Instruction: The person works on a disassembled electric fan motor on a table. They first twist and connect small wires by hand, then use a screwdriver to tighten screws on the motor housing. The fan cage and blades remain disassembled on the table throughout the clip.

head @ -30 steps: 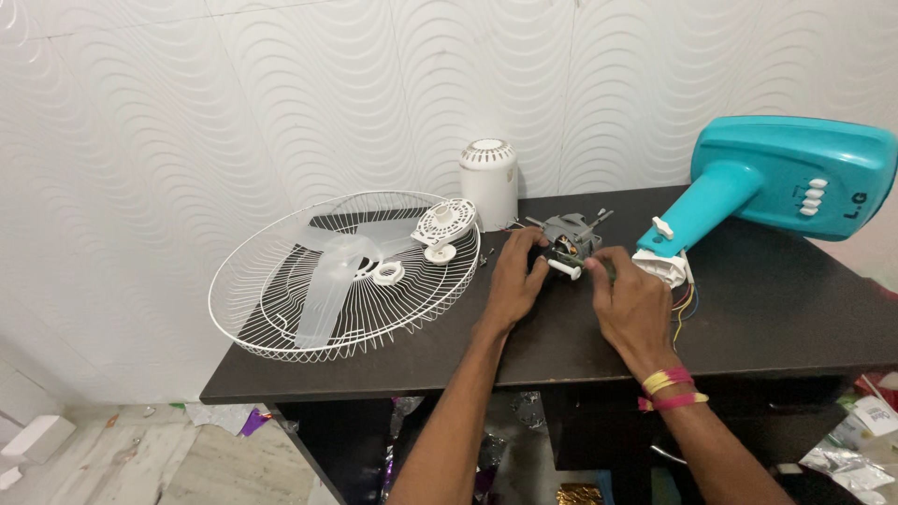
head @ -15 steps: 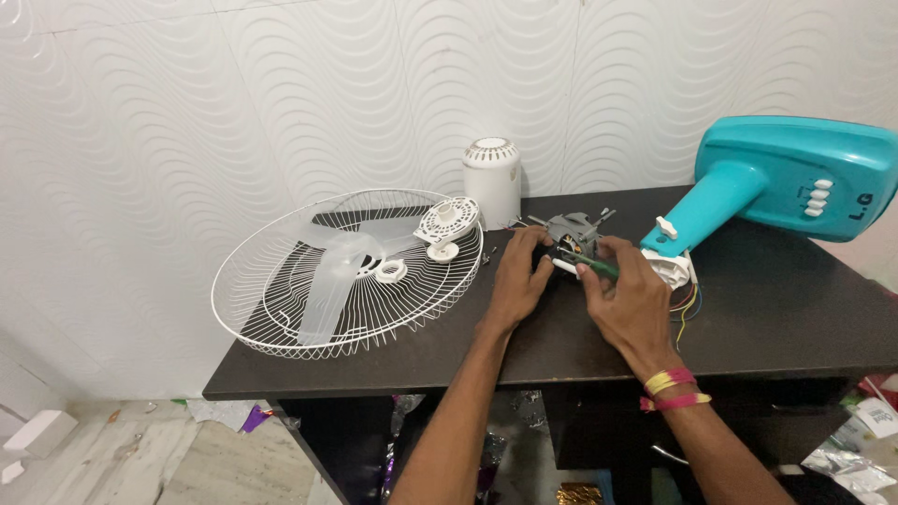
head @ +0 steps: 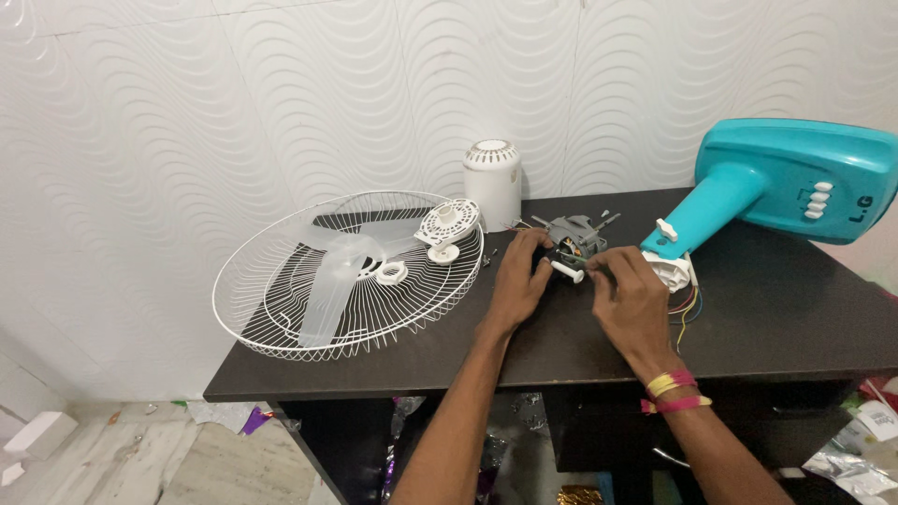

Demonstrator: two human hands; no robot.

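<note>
gripping a small white cylinder (head: 567,271) near its end, the right hand (head: 629,297) is curled with fingers closed and its back toward the camera; pink and yellow threads (head: 673,393) circle the wrist. the cylinder lies level between the two hands, its free end pointing at the left hand (head: 520,277). the left hand is cupped with fingers bent against the near side of the grey motor (head: 575,236), pressing on it; whether it fully clasps the motor cannot be told. the motor sits on the dark bench (head: 786,318) just beyond both hands, near the middle of the top, with thin metal rods sticking out of it toward the wall. coloured wires (head: 686,307) trail across the bench to the right of the right hand, beside a white fitting (head: 669,269) at the foot of the teal fan stand (head: 786,182), which lies tilted on the bench's right side with a row of white buttons on its base. behind the motor, close to the wall, a white domed cover (head: 493,182) stands upright. to the left of the hands a white wire grille (head: 281,323) lies flat, overhanging the bench's left edge, and holds a translucent blade (head: 332,281), a white ring (head: 391,273) and a white round cap (head: 447,224). a wavy white wall (head: 281,93) rises behind the bench, and scraps lie on the pale floor (head: 140,458) below.
</note>
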